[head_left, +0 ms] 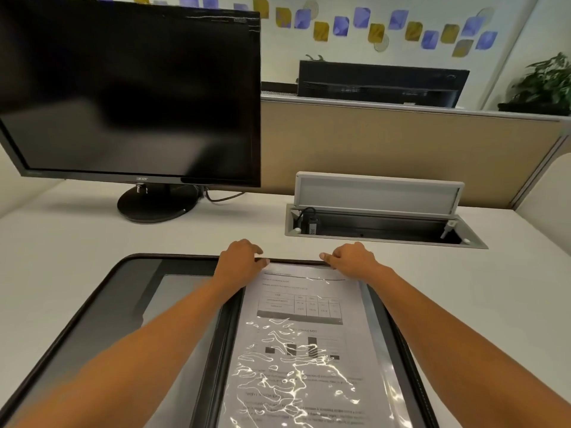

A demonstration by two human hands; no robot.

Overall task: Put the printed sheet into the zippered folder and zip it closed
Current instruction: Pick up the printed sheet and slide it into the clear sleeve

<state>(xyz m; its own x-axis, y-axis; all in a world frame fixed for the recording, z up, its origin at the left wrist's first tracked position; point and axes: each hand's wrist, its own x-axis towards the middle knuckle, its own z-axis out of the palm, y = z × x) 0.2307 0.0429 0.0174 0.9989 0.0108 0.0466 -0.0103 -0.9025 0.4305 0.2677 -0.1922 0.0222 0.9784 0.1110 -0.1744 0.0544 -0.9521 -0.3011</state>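
Zippered folder [102, 304] lying open on tabletop [77, 239]. Printed sheet [304, 350] sitting inside its clear sleeve, below both hands. Left hand [239, 261] and right hand [350, 260] are pinching the sleeve's top edge.

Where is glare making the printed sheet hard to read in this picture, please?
In the head view, white wavy reflections off the clear sleeve cover the lower half of the printed sheet; its table near the top stays fairly legible. The wide-angle lens bends the monitor edges, and the small print looks soft.

Two bare forearms, no sleeves, left hand [239, 261], right hand [352, 259].
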